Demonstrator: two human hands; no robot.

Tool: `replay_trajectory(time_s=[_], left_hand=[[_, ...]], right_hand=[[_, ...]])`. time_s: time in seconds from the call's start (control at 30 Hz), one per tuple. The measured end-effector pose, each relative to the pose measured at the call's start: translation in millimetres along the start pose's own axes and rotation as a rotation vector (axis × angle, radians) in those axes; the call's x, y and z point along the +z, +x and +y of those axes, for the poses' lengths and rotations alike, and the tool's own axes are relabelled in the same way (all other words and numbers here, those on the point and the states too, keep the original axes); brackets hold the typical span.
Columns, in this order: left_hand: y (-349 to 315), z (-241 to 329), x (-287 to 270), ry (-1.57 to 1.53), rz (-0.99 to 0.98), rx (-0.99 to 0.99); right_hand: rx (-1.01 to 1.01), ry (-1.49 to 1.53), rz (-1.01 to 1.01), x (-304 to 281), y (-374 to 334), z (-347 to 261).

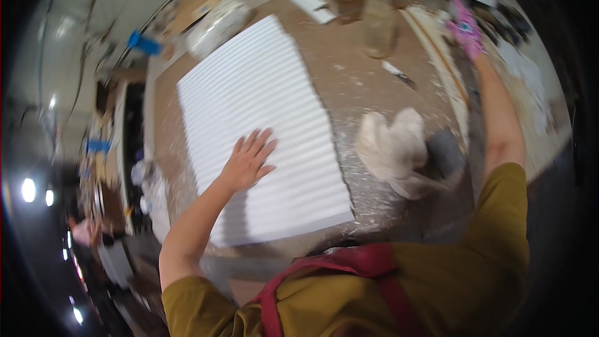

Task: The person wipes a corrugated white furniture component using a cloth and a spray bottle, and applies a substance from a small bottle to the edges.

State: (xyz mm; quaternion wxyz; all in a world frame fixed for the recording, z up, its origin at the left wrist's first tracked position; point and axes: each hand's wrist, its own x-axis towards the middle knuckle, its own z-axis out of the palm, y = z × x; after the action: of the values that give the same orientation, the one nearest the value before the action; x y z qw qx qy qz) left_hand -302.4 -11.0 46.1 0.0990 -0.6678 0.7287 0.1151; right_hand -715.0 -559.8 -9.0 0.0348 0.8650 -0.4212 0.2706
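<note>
Beyond, translucent bottle [379, 25], contents unclear, left hand [251, 159] on sheet [265, 90]

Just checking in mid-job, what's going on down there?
The left hand rests on a white ribbed sheet, palm down with fingers spread. The right arm reaches far out to the right; its hand is at a pink patterned covering, though whether that is a glove or a loose cloth isn't clear. The sheet lies on a brown work table. To its right are a crumpled cream cloth and, farther away, a bottle.
</note>
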Motion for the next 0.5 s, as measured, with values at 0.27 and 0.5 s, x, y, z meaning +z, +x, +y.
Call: replay_trajectory(time_s=[0.27,0.5], left_hand=[[-4.8,-1.1,-3.2,0.009,-0.046,-0.026],[0.3,4.1,-2.6,0.052,-0.034,-0.026]], right_hand=[[0.273,0.257,-0.306,103.8,32.2,66.0],[0.209,0.174,-0.044,99.0,6.2,63.9]])
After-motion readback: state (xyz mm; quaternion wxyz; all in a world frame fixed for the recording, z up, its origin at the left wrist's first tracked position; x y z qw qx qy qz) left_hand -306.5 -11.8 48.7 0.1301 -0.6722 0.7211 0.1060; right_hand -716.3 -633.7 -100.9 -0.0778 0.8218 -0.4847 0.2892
